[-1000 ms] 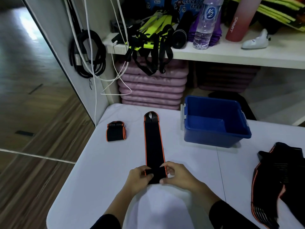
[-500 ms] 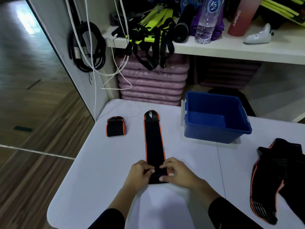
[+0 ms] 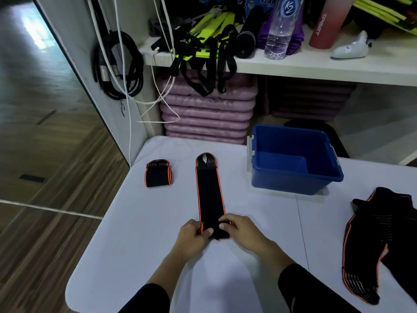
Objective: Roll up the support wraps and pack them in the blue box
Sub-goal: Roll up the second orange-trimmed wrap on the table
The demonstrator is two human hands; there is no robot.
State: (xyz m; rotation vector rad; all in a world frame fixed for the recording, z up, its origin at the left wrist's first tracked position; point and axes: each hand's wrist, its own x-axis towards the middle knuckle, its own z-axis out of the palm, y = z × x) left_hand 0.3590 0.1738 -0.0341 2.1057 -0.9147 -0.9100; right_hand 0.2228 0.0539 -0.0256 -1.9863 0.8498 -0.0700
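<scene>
Possibly left hand (image 3: 192, 236) and right hand (image 3: 244, 231), grips clamped on the support wrap (image 3: 209, 195) near end, press unevenly, skewing the roll.

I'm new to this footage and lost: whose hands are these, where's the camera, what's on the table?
No machine here: a person works with bare hands, filmed by a camera worn on their head, looking down. The left hand and right hand pinch the near end of a long wrap, black with orange edges, lying flat on the white table. A rolled wrap sits to its left, the blue box to its right, with nothing visible inside; more unrolled wraps lie at the far right.
</scene>
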